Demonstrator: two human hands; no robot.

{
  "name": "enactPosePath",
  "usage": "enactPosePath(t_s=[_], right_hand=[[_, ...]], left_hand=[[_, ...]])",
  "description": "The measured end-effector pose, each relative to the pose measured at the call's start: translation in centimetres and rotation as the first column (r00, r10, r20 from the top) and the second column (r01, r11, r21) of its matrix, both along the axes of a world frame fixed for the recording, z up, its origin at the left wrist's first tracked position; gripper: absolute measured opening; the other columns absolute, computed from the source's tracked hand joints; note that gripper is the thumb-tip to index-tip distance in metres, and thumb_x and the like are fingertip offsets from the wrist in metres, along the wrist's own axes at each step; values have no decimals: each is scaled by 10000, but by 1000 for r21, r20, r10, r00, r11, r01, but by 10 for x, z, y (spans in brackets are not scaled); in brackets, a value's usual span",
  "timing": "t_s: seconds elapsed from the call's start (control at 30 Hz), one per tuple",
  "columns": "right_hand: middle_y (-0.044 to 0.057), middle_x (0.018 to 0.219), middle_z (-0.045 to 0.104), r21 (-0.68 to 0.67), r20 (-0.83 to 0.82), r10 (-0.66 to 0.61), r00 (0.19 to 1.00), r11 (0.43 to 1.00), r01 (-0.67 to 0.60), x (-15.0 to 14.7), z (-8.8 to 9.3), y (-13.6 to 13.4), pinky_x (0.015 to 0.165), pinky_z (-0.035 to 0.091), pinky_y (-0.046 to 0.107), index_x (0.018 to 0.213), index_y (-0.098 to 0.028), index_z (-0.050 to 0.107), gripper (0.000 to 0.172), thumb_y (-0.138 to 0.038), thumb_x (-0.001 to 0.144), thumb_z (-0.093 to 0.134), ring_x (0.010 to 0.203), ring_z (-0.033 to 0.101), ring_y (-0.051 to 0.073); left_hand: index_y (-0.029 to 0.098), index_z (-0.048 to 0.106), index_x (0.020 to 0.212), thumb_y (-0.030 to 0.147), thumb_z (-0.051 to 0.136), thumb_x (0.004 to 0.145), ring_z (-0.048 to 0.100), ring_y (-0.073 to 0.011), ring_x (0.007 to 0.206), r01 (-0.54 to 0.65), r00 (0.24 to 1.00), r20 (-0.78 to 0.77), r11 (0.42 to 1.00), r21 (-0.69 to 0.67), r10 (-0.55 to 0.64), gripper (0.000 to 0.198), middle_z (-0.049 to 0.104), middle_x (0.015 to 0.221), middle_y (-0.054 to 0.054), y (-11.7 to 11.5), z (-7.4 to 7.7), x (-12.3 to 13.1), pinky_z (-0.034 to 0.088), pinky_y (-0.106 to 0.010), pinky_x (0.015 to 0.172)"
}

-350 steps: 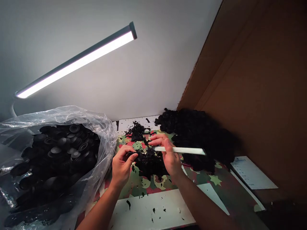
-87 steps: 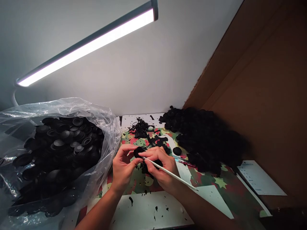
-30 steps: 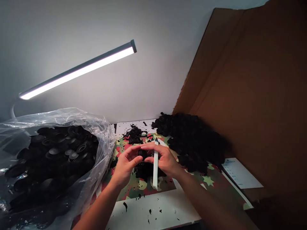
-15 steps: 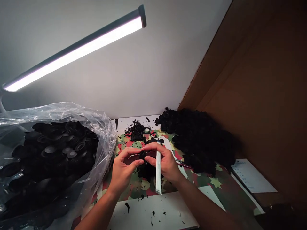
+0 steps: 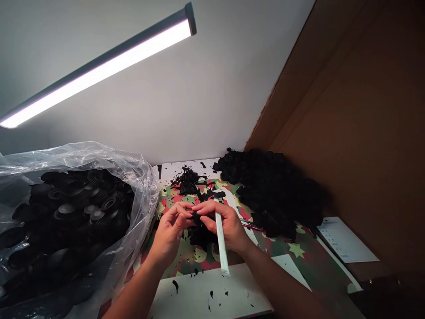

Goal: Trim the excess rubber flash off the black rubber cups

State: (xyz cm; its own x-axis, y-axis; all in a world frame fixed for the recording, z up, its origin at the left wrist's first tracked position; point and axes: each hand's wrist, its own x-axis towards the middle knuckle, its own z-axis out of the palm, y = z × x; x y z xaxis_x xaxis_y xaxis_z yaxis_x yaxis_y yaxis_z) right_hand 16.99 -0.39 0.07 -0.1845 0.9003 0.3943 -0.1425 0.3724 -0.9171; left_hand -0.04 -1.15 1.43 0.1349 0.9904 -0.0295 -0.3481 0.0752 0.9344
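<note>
Between the fingertips of both hands sits a small black ribbed part (image 5: pixel 195 215), mostly covered by the fingers. My left hand (image 5: pixel 168 232) is closed on its left side with thumb and fingers. My right hand (image 5: pixel 232 228) touches it from the right with fingertips. Also in that right hand is a white stick-shaped tool (image 5: pixel 222 243), slanting down toward me; its working end is hard to make out. Beneath the hands lies a dark heap of black pieces (image 5: pixel 203 239) on a camouflage-patterned sheet (image 5: pixel 299 250).
A clear plastic bag (image 5: pixel 146 190) full of round black ribbed parts (image 5: pixel 66 210) stands left. Black scraps (image 5: pixel 188 179) lie behind the hands; a large black pile (image 5: pixel 275 190) is at right. A white board (image 5: pixel 199 297), paper (image 5: pixel 348 241), cardboard wall (image 5: pixel 348 110) and lamp (image 5: pixel 99 71) surround.
My left thumb and fingers have shifted on the black ribbed part, which now shows less. The white tool's lower end has swung slightly right. The whole view has drifted a little.
</note>
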Motion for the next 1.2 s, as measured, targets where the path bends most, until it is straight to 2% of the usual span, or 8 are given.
enactPosePath(t_s=[0.07, 0.13, 0.27, 0.43, 0.63, 0.73, 0.9, 1.2], right_hand=[[69, 1064, 770, 31, 55, 22, 998, 999, -24, 1, -1, 2, 923, 553, 400, 904, -243, 738, 76, -259, 904, 663, 1004, 716, 221], [80, 1074, 767, 57, 119, -62, 991, 997, 55, 1, -1, 3, 909, 548, 413, 898, -243, 745, 96, -310, 904, 678, 1000, 711, 239], [35, 721, 695, 80, 251, -301, 920, 954, 290, 1, -1, 1, 657, 492, 313, 730, -219, 703, 291, -466, 884, 689, 682, 628, 190], [-4, 622, 599, -104, 283, -91, 955, 987, 125, -4, -1, -2, 569, 394, 267, 726, -190, 667, 464, -624, 879, 611, 585, 507, 145], [-12, 634, 558, -179, 255, -28, 966, 981, 76, -5, 4, -2, 582, 379, 258, 711, -184, 649, 469, -620, 876, 604, 599, 471, 133], [-11, 640, 573, -160, 273, -17, 962, 985, 62, -3, 7, -4, 584, 383, 253, 711, -186, 642, 417, -554, 902, 595, 606, 485, 132], [1, 659, 631, -106, 238, -8, 971, 994, 34, -2, 11, -8, 591, 420, 253, 720, -191, 650, 331, -442, 924, 577, 613, 540, 138], [3, 590, 631, -236, 37, 22, 999, 972, -13, -4, 9, -13, 576, 456, 259, 683, -191, 661, 382, -521, 874, 636, 579, 560, 144]], left_hand=[[179, 636, 698, 396, 857, 710, 641, -166, 870, 40, 999, 37, 997, -65, -38, 309, 676, 976, -45, 1, -1, -2, 520, -259, 768], [218, 674, 845, 340, 886, 682, 653, -163, 877, 80, 996, 44, 993, -87, -77, 294, 699, 996, -33, 2, -2, -3, 509, -261, 796], [258, 699, 1113, 399, 839, 739, 635, -227, 1087, 32, 998, -56, 999, -32, -34, 423, 717, 1112, -76, 1, -7, -2, 479, -316, 940], [243, 749, 1063, 407, 790, 786, 618, -247, 1125, -127, 972, -177, 982, 143, 152, 325, 699, 1120, -78, -1, -11, 1, 469, -349, 999], [298, 758, 1142, 387, 749, 821, 631, -215, 998, 12, 906, -408, 960, 281, 108, 334, 625, 1032, -68, 1, -3, -3, 569, -309, 819], [280, 785, 1048, 382, 797, 769, 637, -224, 994, 56, 890, -448, 954, 294, 86, 297, 638, 1023, -74, 4, 1, -8, 586, -305, 792], [218, 796, 913, 359, 876, 671, 681, -214, 837, 40, 940, -339, 975, 220, 37, 291, 717, 883, -64, 4, 6, -12, 594, -308, 746], [191, 805, 770, 371, 910, 615, 652, -191, 748, -135, 974, -157, 973, 187, 165, 260, 723, 788, -66, -2, 2, -5, 533, -268, 670]])
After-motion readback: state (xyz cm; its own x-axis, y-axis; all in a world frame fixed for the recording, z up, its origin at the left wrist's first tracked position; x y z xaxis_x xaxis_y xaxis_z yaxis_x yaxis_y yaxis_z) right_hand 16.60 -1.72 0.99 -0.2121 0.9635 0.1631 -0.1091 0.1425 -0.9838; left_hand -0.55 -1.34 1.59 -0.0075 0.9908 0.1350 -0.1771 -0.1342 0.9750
